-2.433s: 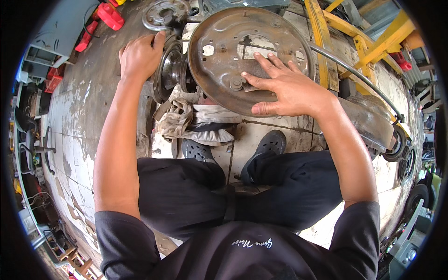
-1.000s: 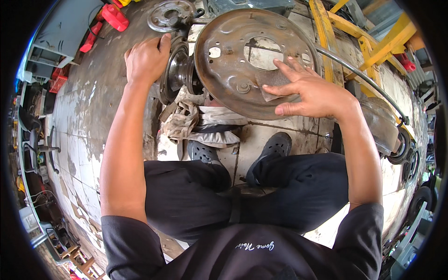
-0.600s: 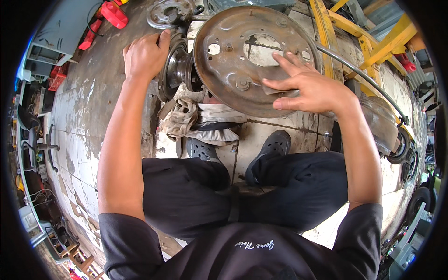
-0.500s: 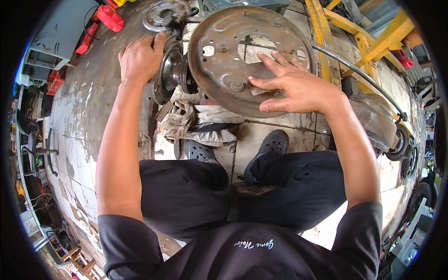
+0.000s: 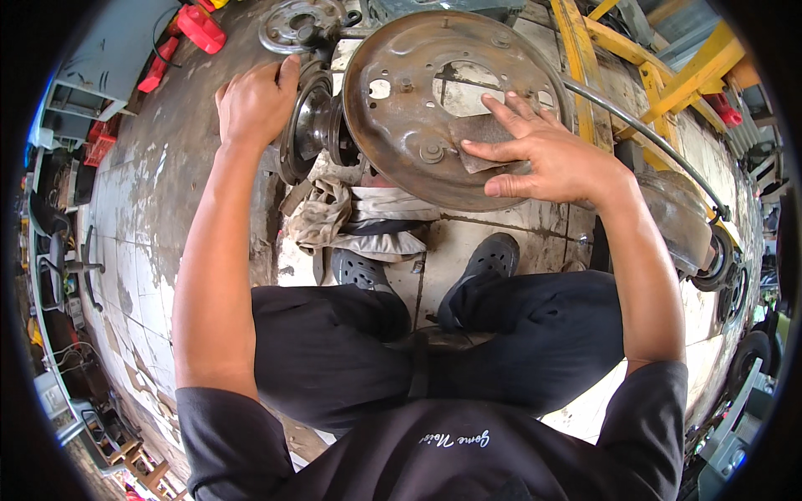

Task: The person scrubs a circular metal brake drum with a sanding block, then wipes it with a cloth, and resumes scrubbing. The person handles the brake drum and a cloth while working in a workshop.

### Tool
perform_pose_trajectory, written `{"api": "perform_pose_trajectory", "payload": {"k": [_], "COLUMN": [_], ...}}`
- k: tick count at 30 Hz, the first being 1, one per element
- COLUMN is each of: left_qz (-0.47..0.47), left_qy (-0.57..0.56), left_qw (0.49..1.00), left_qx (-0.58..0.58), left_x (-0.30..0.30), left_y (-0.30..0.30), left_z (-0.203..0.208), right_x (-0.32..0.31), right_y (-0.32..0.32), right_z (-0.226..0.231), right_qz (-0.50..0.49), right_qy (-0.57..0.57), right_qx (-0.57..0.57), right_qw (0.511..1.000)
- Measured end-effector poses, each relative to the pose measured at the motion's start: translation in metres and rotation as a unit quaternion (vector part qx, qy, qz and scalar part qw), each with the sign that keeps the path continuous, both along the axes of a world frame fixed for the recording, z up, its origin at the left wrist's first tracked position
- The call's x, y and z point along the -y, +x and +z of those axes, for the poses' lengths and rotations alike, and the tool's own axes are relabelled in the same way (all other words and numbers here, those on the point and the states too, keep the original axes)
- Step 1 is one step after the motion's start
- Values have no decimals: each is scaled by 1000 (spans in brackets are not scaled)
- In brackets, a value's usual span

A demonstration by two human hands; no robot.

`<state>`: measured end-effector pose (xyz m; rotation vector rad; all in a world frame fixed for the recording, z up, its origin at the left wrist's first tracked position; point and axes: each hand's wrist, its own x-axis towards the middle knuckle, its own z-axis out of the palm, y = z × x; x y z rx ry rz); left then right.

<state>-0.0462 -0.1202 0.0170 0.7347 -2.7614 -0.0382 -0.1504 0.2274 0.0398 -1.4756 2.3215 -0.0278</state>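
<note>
A large round rust-brown brake backing plate (image 5: 393,125), with holes and bolt heads in it, lies in front of me. My right hand (image 5: 547,159) is spread flat over its right part, fingers apart. Under those fingers is a brownish-grey piece of sandpaper (image 5: 480,138), pressed against the plate. To the plate's left stands a dark metal wheel hub (image 5: 311,125) with a worn flange. At the hub's upper left, my left hand (image 5: 257,102) is closed with its fingers curled; what they grip, if anything, is hidden.
Crumpled rags (image 5: 326,217) lie below the hub, near my shoes (image 5: 489,259). A yellow metal frame (image 5: 576,67) stands at the far right, beside a long metal rod (image 5: 643,129) and a brake drum (image 5: 668,209). Another round metal plate (image 5: 292,23) is at the far left.
My right hand has slid a little to the right across the plate, and the sandpaper has moved with it. My left hand stays in the same place by the hub.
</note>
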Motion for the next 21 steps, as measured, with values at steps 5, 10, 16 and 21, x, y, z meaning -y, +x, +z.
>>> {"api": "perform_pose_trajectory", "payload": {"k": [5, 10, 16, 21], "left_qz": [5, -15, -3, -15], "left_qy": [19, -17, 21, -2], "left_qw": [1000, 1000, 1000, 1000], "left_qx": [5, 1, -5, -1], "left_x": [5, 4, 3, 2], "left_y": [-1, -2, 6, 0], "left_z": [1, 1, 3, 4], "right_x": [13, 0, 18, 16], "right_y": [6, -2, 3, 2], "right_z": [-9, -5, -6, -10], "right_qz": [25, 7, 31, 35], "right_qy": [-59, -16, -16, -27], "right_qx": [-35, -6, -35, -57], "right_qw": [997, 1000, 999, 997]}}
